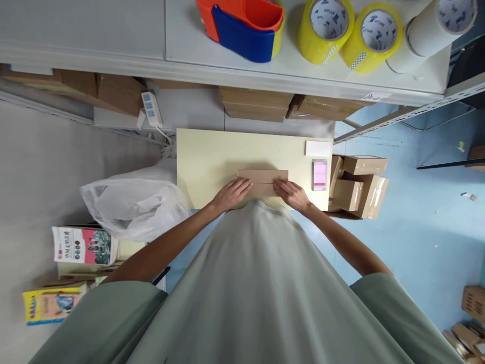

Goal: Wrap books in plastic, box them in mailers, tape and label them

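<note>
Squarely, two hands meet on the brown box

And we're at the cream tabletop (212, 151), where the flat brown box (262, 189) lies by the near edge, around the middle of its length, a seam running crosswise between the hands. Left hand (234, 194): closed on the left end, fingers bunched together, tips over the cardboard. Right hand (292, 194): closed on the right end, fingers curled, tips at the seam. How the thumbs sit underneath, we cannot tell!

Over to the tabletop's right side: a small white box (317, 148) in the far corner, and just nearer, a dark-edged item with a blurred pink face (320, 175), apart from the right hand. Off the tabletop's left end, a crumpled white plastic bag (136, 202) billows; off the right end, taped cartons (347, 194) are piled up.

Look beyond the tabletop's far edge! A white power strip (152, 109) sits past the far left corner, and the grey shelf (113, 30) carries a red-and-blue tape dispenser (242, 30), two yellow tape rolls (322, 48) and white rolls (428, 35). Down past the tabletop's near left corner, it's printed books (85, 246) near the bag.
</note>
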### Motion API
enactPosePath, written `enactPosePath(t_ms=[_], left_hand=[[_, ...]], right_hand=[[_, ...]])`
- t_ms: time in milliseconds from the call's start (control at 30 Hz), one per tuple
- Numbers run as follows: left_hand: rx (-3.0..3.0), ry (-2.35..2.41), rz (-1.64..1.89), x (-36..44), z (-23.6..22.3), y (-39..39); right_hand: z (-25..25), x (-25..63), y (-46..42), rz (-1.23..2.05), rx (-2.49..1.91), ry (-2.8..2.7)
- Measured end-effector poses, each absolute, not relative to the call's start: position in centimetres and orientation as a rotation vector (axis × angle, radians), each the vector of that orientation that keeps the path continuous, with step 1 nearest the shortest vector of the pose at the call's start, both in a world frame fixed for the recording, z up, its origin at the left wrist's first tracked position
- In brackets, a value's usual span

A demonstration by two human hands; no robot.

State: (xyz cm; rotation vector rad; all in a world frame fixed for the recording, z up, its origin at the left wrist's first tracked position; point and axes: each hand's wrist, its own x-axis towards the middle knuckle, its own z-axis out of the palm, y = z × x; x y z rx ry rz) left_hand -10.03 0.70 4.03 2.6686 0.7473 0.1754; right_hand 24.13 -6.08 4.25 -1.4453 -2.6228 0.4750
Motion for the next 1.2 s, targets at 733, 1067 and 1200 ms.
enactPosePath(t_ms=[733,1067,1200], left_hand=[[2.755,0.768,0.642,-6.8,14.0,8.2],[2.539,1.069,1.318,-6.4,25.6,19.7],[2.464,1.085,1.358,-8.2,26.7,19.9]], right_hand=[[15.9,22.5,4.4,0.031,-1.374,-2.546],[27.8,16.0,23.3,-0.253,-1.675,-2.293],[27.4,14.3,26.9,-0.140,-1.943,-2.234]])
